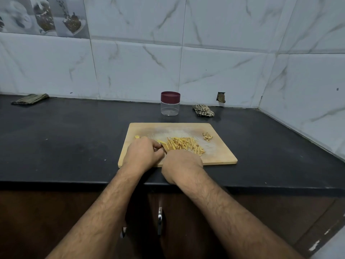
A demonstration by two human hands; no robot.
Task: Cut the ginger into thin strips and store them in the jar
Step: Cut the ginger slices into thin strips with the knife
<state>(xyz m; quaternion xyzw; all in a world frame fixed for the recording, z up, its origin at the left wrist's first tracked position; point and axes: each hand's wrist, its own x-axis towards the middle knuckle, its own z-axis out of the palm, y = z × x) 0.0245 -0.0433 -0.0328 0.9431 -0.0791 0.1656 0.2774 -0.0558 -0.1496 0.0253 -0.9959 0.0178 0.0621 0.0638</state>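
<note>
So both hands are down at the near left part of the wooden cutting board [220, 156], which sits on a black countertop [65, 146]. The left hand [142, 155] is curled over a piece of ginger [161, 141], fingers bent and pinning it to the board; only a bit of yellow peeks out past the fingertips. The right hand [182, 162] is right beside it, touching or nearly so, fist closed around the handle of a knife [166, 147]. The handle itself is hidden under the hand and just a short brownish stretch of blade shows between the two hands, angled down onto the board beside the ginger. Just to the right of the blade there's a loose pile of thin ginger strips [185, 144] spread across the middle of the board. Near the far right corner of the board is a small heap of ginger peel [207, 137], and there's a little ginger chunk [137, 137] just beyond the left hand. The clear plastic jar [170, 104] with its maroon lid on stands behind the board, close to the tiled wall [224, 53], and it looks empty. A crumpled checked cloth [203, 110] lies right of the jar, and a folded cloth [30, 99] sits far off to the left on the counter.
</note>
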